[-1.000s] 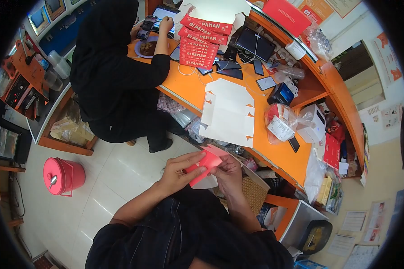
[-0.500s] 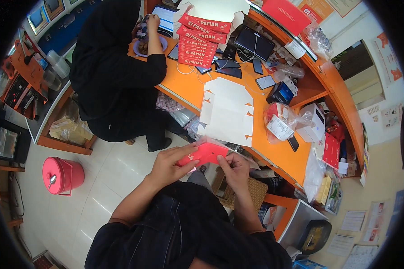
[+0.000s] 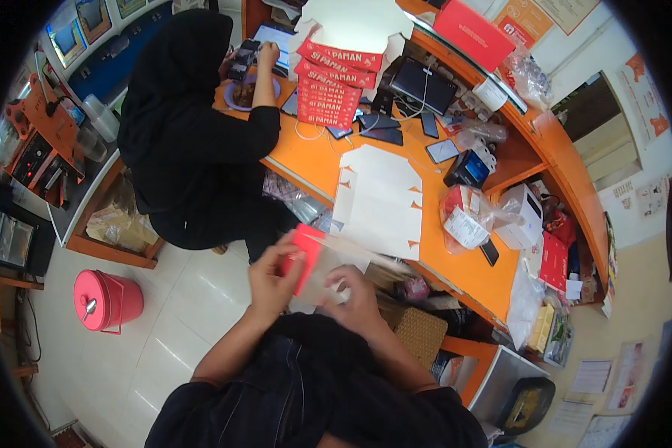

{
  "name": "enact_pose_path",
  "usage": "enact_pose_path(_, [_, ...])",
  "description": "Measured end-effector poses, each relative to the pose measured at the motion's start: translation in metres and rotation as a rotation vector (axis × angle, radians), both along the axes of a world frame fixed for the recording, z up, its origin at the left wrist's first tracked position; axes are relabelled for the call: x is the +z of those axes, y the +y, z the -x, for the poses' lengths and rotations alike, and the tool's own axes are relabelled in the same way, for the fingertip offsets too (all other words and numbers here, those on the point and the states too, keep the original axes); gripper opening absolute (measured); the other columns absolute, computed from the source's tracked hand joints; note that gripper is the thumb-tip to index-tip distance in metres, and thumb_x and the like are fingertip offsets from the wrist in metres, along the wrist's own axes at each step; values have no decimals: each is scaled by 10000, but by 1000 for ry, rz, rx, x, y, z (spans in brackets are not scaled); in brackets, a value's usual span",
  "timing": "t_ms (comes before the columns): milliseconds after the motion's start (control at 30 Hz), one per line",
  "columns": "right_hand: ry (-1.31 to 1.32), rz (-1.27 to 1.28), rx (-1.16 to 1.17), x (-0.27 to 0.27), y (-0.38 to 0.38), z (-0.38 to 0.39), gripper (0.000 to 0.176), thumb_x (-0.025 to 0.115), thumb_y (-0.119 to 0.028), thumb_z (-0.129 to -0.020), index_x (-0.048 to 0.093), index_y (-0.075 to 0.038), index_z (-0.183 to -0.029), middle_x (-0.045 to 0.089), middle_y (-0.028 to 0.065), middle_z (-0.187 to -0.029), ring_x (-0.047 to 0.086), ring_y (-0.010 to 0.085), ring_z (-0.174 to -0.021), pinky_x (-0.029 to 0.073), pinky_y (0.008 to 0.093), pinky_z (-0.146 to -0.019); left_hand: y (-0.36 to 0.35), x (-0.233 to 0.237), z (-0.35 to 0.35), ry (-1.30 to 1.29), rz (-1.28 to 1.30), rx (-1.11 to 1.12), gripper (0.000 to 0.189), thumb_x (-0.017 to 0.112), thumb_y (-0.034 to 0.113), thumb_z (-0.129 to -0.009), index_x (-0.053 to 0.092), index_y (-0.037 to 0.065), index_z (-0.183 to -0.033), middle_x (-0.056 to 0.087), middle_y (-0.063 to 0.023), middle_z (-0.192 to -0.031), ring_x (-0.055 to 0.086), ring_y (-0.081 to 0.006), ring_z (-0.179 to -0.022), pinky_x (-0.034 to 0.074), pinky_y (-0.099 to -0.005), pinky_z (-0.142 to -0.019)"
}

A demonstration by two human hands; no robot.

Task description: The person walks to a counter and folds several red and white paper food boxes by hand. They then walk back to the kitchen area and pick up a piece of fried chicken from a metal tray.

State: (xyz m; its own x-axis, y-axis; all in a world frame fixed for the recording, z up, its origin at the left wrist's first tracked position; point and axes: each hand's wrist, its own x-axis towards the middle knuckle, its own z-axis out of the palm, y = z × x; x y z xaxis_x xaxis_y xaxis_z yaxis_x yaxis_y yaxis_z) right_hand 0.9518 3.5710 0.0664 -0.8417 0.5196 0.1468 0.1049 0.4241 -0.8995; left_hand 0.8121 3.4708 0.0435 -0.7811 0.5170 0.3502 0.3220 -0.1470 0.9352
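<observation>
A cardboard piece, red on one side (image 3: 304, 249) and pale on the other, is raised in front of my chest, partly smeared by motion. My left hand (image 3: 275, 278) grips its red edge between thumb and fingers. At the piece's right lower part is my right hand (image 3: 353, 299), its fingers bent against or near a pale flap; whether it grips the flap is unclear. Beyond them, an unfolded white cardboard sheet (image 3: 377, 198) lies flat on the orange counter (image 3: 299, 158), its near end partly behind the raised piece.
Stacked red boxes (image 3: 328, 97) stand at the counter's back, near phones and cables. A plastic-wrapped package (image 3: 464, 216) lies to the right. At left, a co-worker in black (image 3: 194, 142) sits by a bowl (image 3: 246, 93). A red bucket (image 3: 108, 301) stands on the floor.
The red piece has tilted upright and moved left, now showing its pale side. My right hand has shifted left and down from the red part. The co-worker's head has come further into view.
</observation>
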Motion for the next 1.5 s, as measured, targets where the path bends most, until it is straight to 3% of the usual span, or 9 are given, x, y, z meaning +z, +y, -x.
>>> enact_pose_path(133, [-40, -980, 238, 5, 29, 19, 216, 650, -165, -753, 615, -138, -965, 596, -9, -900, 569, 206, -980, 192, 660, -1001, -16, -5, 52, -661, -221, 94, 152, 558, 118, -924, 606, 25, -1033, 655, -27, -884, 565, -51, -712, 446, -175, -594])
enact_pose_path(333, [206, -1123, 167, 55, 111, 102, 187, 546, -77, -771, 612, -115, -942, 577, 35, -843, 572, 220, -910, 312, 574, -1002, -29, 27, 67, -659, -228, 32, 395, 502, 258, -956, 480, 21, -1271, 557, -148, -1261, 655, -173, -890, 562, -272, -568])
enact_pose_path(500, [189, -1255, -77, 134, 203, 210, 255, 519, -40, -773, 530, -78, -1025, 600, 96, -954, 564, 291, -984, 263, 608, -1020, -39, 28, 48, -655, -129, 108, 365, 499, 324, -949, 534, 40, -1175, 619, -113, -1167, 618, -148, -875, 519, -286, -639])
enact_pose_path(833, [-242, -1109, -215, 119, 288, 281, 276, 540, -152, -833, 513, -33, -1081, 581, 167, -1098, 521, 310, -1112, 176, 709, -1003, -50, 16, -8, -791, 78, 296, 323, 522, 300, -932, 526, 59, -1146, 626, -83, -1103, 585, -135, -876, 490, -290, -691])
enact_pose_path(1033, [556, -791, -228, 69, 281, 208, 320, 564, -120, -847, 506, -6, -1141, 524, 178, -1128, 490, 348, -1092, 372, 495, -948, -27, 14, -4, -768, 145, 269, 280, 536, 242, -929, 554, 45, -1126, 642, -70, -1059, 580, -132, -870, 500, -286, -682])
enact_pose_path(1233, [-142, -559, -407, -82, 274, 50, 365, 657, -229, -795, 573, 26, -1042, 559, 220, -1030, 525, 378, -1017, 427, 428, -897, 77, -65, 19, -462, 410, 24, 380, 639, 276, -863, 565, 29, -1143, 630, -88, -1071, 587, -188, -945, 497, -320, -757])
enact_pose_path(1300, [-650, -339, -561, -104, 267, 7, 598, 670, -347, -779, 477, 63, -1170, 495, 239, -1177, 480, 400, -1104, 417, 454, -935, 122, -80, 18, 284, 727, 174, 510, 666, 283, -812, 503, -16, -1192, 544, -186, -1204, 526, -327, -1080, 442, -402, -896])
enact_pose_path(1433, [-997, -193, -604, -131, 244, -36, 833, 615, -463, -803, 307, 79, -1356, 267, 254, -1433, 241, 422, -1337, 334, 552, -1022, 176, -145, 26, 189, 849, -29, 717, 718, 275, -732, 389, -53, -1279, 456, -272, -1274, 432, -420, -1171, 352, -447, -1004])
enact_pose_path(1500, [-888, -149, -596, -133, 239, -40, 762, 627, -437, -774, 390, 59, -1302, 364, 220, -1354, 357, 378, -1256, 367, 537, -975, 186, -144, 15, 39, 749, 8, 760, 740, 213, -698, 356, -99, -1275, 503, -314, -1168, 498, -448, -1077, 418, -449, -938])
